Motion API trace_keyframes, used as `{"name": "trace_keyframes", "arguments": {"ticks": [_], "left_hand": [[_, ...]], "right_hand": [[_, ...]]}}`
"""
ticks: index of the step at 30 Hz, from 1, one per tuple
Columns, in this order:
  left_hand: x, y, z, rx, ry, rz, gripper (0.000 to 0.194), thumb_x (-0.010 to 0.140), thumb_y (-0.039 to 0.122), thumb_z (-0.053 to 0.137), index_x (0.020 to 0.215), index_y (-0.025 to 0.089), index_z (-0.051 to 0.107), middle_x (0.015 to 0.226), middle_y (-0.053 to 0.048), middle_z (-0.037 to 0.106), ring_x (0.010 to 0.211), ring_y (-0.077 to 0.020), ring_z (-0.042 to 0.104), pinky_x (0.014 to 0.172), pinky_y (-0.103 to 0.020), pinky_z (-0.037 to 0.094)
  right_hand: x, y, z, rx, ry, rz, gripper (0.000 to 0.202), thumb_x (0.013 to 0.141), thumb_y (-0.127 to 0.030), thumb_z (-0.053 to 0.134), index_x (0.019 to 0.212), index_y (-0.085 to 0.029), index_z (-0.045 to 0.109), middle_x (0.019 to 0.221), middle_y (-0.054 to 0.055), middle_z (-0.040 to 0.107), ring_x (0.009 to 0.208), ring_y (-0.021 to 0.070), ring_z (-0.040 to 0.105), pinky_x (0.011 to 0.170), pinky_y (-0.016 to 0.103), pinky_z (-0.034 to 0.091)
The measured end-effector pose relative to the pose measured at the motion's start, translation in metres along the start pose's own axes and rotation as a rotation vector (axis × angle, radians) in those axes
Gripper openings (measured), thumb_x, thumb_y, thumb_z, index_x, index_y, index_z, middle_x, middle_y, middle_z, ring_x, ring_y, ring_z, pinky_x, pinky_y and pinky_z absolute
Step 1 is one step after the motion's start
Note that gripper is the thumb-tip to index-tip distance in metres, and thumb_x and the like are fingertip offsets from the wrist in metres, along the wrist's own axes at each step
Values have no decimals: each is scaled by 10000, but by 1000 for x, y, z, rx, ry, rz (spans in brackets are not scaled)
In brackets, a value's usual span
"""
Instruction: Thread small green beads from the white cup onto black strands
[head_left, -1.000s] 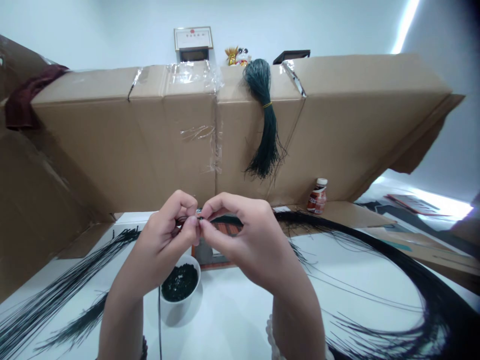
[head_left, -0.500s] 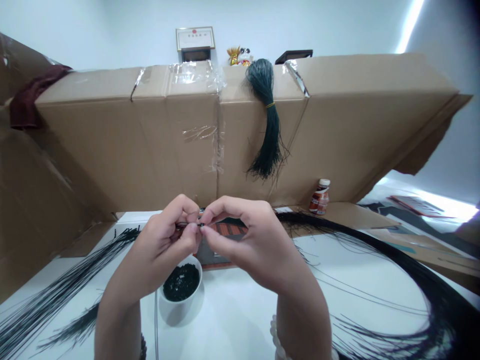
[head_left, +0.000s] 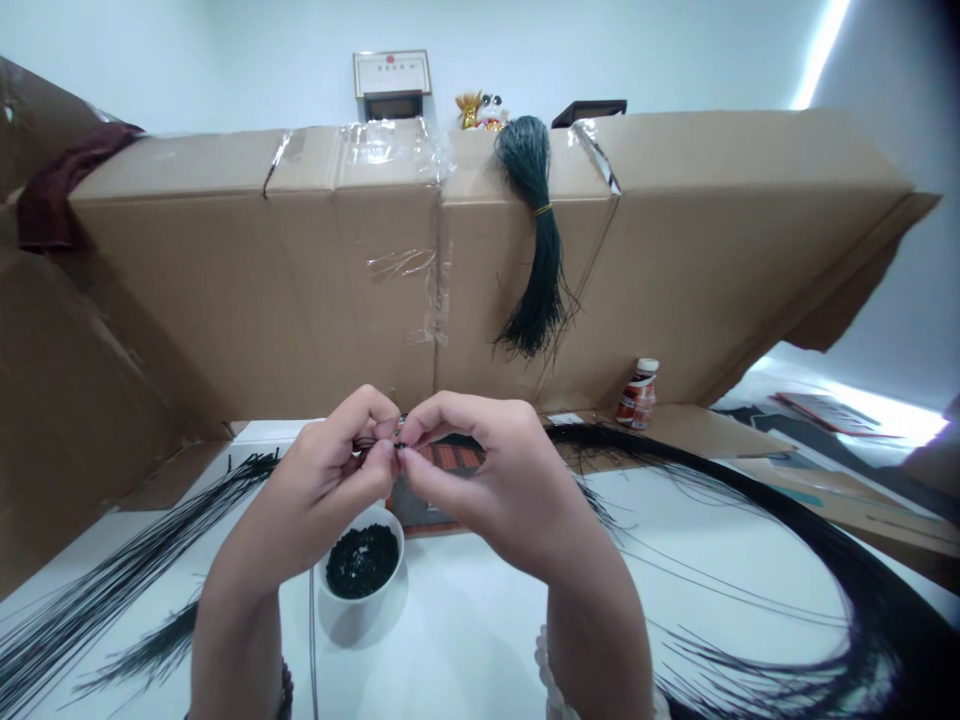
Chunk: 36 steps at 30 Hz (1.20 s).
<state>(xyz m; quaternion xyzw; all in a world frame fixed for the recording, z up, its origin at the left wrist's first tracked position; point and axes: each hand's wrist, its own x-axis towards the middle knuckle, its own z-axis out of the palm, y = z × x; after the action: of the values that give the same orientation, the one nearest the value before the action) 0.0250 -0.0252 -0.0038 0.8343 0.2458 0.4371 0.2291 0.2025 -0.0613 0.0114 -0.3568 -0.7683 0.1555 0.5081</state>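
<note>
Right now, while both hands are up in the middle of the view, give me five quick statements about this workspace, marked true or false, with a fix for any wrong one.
1. The left hand and the right hand pinch a thin dark strand. True.

2. The white bowl is empty. False: the white bowl holds small dark green pieces.

3. A yellow band ties the dark green bundle hanging on the cardboard. True.

4. The white-capped bottle stands left of both hands. False: the white-capped bottle is to their right.

5. The maroon cloth lies at the cardboard's right end. False: the maroon cloth is at its left end.
</note>
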Motion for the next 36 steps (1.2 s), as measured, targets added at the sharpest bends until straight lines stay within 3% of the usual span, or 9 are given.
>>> {"name": "trace_keyframes", "arguments": {"ticks": [9,15,36], "left_hand": [[-1,-1,2,-81,33,2,130,1006,177,428,899,245,454,661,73,445,594,-86,397,546,-196,342],[0,1,5,-123,43,5,144,1000,159,424,886,246,435,648,81,414,562,-78,368,513,-182,318],[0,1,6,-32,96,57,156,997,138,429,889,251,439,664,77,408,566,-81,348,515,-172,312]], "right_hand": [[0,-3,-1,48,-6,13,79,847,-126,625,797,-180,651,769,-11,722,687,114,671,590,200,509],[1,0,-2,54,-8,18,54,841,-129,642,804,-165,658,726,-19,684,600,87,581,525,191,454],[3,2,-2,90,2,-8,48,826,-123,657,795,-157,670,700,-31,650,598,70,550,525,170,449]]}}
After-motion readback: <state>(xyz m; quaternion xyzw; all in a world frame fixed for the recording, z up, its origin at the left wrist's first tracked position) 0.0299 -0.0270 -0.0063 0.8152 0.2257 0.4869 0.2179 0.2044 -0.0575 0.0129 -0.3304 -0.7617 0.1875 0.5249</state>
